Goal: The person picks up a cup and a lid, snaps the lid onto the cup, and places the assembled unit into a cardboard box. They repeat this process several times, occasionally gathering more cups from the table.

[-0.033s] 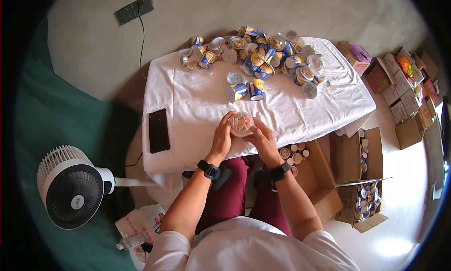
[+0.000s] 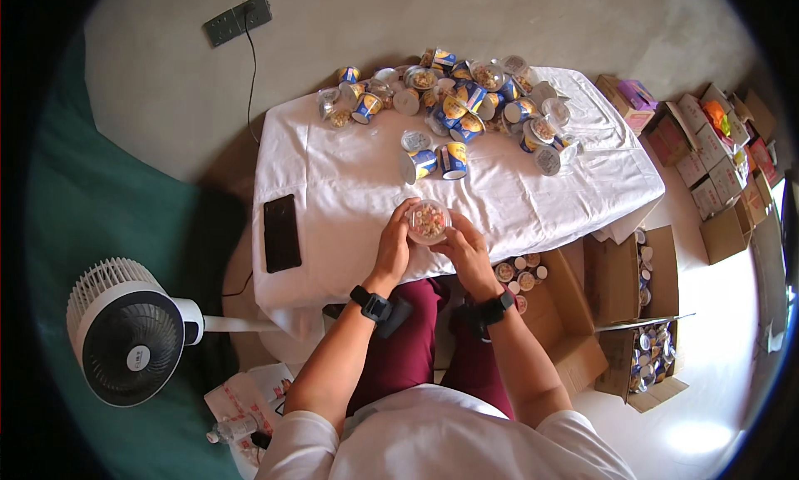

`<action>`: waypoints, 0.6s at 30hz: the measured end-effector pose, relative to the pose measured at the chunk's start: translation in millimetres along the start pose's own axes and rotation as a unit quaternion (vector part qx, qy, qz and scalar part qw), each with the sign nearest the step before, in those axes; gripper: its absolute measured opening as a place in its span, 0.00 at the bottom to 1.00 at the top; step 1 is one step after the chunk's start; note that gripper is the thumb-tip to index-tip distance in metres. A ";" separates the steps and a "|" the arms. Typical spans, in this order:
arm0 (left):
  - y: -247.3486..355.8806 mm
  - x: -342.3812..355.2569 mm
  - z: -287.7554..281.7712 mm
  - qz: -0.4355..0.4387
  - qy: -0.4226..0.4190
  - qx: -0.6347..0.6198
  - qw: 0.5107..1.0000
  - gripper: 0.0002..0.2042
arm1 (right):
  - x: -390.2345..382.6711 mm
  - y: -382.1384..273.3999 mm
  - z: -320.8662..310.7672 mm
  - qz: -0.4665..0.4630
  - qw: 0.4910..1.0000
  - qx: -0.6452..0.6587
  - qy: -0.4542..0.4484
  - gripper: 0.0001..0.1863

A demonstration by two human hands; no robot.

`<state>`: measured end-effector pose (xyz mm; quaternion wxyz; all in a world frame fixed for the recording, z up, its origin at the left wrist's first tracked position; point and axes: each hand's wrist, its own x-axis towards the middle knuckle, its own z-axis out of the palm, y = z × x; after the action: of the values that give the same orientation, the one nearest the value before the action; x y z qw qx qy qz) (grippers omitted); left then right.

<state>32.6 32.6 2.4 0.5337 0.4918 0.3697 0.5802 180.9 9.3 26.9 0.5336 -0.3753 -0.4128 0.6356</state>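
My left hand (image 2: pixel 394 248) and my right hand (image 2: pixel 466 248) together hold a small clear cup (image 2: pixel 429 222) of mixed snack pieces, above the near edge of the white-clothed table (image 2: pixel 333 180). Each wrist wears a black watch. Just beyond the cup, two blue and yellow cups (image 2: pixel 439 161) lie on the cloth with a loose lid beside them. A heap of several similar cups and lids (image 2: pixel 466 93) covers the table's far side.
A black phone (image 2: pixel 281 232) lies on the table's left edge. A white fan (image 2: pixel 125 334) stands on the floor at lower left. Open cardboard boxes (image 2: pixel 616 297) holding cups sit to my right, with more cartons (image 2: pixel 707 147) farther off. A power strip (image 2: pixel 239 19) lies beyond the table.
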 end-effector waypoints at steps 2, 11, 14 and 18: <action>26.0 -9.3 18.7 -0.040 0.001 -0.032 0.999 0.18 | -13.1 -1.7 -0.9 -0.037 0.998 0.039 0.020 0.23; 42.4 -42.0 33.2 -0.086 0.000 -0.074 0.994 0.21 | -68.8 -26.4 14.1 -0.046 0.995 0.079 -0.034 0.36; 45.6 -54.4 36.1 -0.075 -0.002 -0.084 0.994 0.21 | -79.0 -23.6 12.1 -0.012 0.997 0.055 -0.054 0.40; 42.6 -67.2 31.0 -0.062 -0.002 -0.080 0.995 0.23 | -94.6 -36.0 23.9 -0.036 0.999 0.011 -0.028 0.40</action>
<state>48.0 -43.1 38.7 0.6073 0.4249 0.3504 0.5726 186.3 -83.9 72.6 0.5483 -0.3365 -0.4338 0.6308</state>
